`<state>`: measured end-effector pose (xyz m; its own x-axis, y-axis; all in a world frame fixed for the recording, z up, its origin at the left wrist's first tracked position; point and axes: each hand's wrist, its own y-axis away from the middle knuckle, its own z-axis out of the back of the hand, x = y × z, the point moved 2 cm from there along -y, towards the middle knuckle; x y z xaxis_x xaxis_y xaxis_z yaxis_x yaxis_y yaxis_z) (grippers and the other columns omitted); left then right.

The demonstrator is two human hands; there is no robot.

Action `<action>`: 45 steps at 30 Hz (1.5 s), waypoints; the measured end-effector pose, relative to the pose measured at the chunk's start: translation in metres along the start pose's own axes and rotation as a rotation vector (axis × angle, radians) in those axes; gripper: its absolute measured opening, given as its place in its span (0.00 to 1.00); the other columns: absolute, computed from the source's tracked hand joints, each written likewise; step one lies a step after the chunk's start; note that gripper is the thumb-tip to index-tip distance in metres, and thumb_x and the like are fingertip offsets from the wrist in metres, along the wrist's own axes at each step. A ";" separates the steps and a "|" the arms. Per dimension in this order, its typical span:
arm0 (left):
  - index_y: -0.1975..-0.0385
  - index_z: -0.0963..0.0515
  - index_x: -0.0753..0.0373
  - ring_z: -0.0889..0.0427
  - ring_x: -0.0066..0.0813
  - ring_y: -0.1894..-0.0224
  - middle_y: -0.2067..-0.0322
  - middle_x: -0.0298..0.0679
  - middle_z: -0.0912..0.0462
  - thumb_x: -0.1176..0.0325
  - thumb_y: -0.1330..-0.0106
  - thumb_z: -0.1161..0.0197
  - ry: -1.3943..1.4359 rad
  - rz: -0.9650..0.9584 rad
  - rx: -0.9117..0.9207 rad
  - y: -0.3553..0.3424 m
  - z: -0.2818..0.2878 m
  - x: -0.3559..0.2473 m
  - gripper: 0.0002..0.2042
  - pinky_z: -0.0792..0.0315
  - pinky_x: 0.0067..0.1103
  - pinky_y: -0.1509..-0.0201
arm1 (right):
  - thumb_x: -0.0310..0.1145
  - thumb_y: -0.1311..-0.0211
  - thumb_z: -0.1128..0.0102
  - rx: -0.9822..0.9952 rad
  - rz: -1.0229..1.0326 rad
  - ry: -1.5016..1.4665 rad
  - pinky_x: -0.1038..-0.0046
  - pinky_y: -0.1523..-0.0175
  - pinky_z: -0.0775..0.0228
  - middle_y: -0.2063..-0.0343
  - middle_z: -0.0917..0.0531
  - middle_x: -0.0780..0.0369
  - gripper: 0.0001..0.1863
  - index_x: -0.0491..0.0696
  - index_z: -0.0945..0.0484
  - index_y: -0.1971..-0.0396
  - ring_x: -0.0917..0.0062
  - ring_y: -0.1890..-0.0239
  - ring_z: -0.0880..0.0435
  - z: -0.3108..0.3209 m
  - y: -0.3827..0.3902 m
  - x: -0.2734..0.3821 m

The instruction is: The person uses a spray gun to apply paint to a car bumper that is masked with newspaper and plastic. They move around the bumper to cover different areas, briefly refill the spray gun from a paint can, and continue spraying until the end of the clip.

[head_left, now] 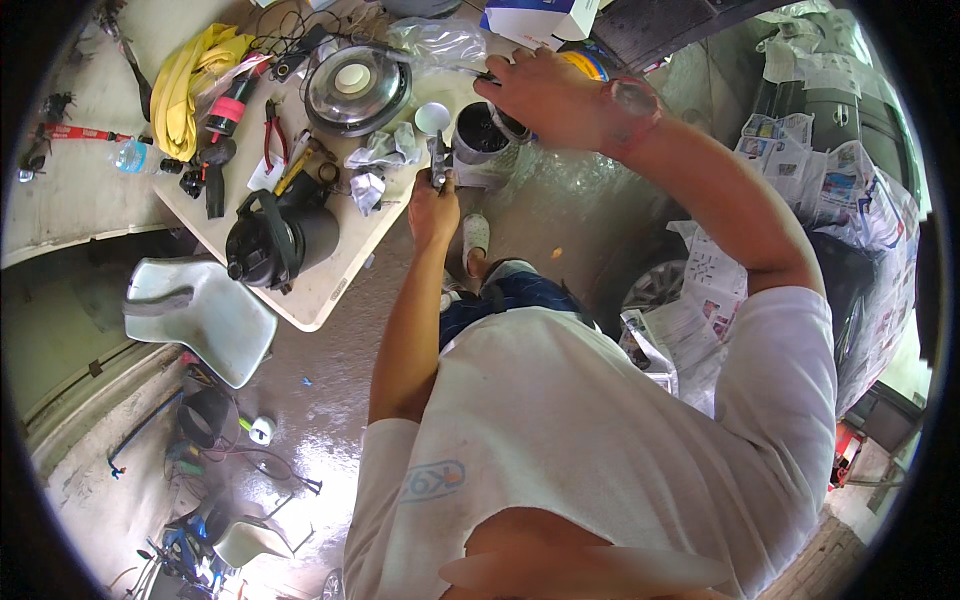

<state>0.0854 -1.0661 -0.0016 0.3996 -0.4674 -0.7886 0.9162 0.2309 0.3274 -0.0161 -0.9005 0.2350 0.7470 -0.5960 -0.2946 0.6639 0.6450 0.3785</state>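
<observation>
My left hand (434,213) is closed around a metal spray gun (437,158). A white cup (432,118) stands at the gun's upper end, close to the table's right edge. Just right of it is an open can (480,131) with dark contents. My right hand (530,90) reaches across above and right of the can, fingers bent together. A thin dark end shows at its fingertips, but I cannot make out what it holds. Crumpled grey cloth (385,148) lies left of the spray gun.
The pale table (330,285) carries a black jug (280,240), a round glass lid (357,90), red-handled pliers (274,135) and a yellow strap (195,80). A white chair (205,310) stands at the left. Newspaper (840,180) covers a car at the right.
</observation>
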 end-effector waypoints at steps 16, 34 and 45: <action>0.27 0.29 0.65 0.15 0.60 0.38 0.45 0.60 0.13 0.47 0.22 0.38 0.020 0.182 0.000 0.010 0.036 0.054 0.33 0.24 0.42 0.37 | 0.48 0.59 0.11 -0.678 -0.548 -1.004 0.55 0.31 0.25 0.38 0.21 0.51 0.57 0.52 0.33 0.28 0.51 0.34 0.21 -0.223 -0.148 -0.061; 0.34 0.26 0.73 0.17 0.51 0.39 0.40 0.58 0.16 0.72 0.25 0.39 -0.098 0.276 0.078 0.067 0.031 0.103 0.22 0.28 0.38 0.32 | 0.45 0.50 0.20 -0.381 -0.503 -0.811 0.48 0.40 0.26 0.40 0.21 0.50 0.50 0.49 0.32 0.25 0.53 0.35 0.25 -0.271 -0.236 0.074; 0.35 0.24 0.69 0.16 0.59 0.43 0.43 0.60 0.15 0.64 0.21 0.35 -0.231 -0.135 0.477 0.008 -0.064 0.053 0.21 0.25 0.40 0.38 | 0.42 0.41 0.22 -1.182 -0.734 -1.709 0.56 0.21 0.39 0.35 0.23 0.52 0.44 0.46 0.31 0.26 0.58 0.27 0.28 -0.222 0.104 0.006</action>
<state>0.1121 -1.0341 -0.0744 0.2241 -0.6538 -0.7227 0.8501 -0.2315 0.4730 0.0653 -0.7310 0.0781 0.1292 -0.1018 0.9864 0.9386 -0.3085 -0.1548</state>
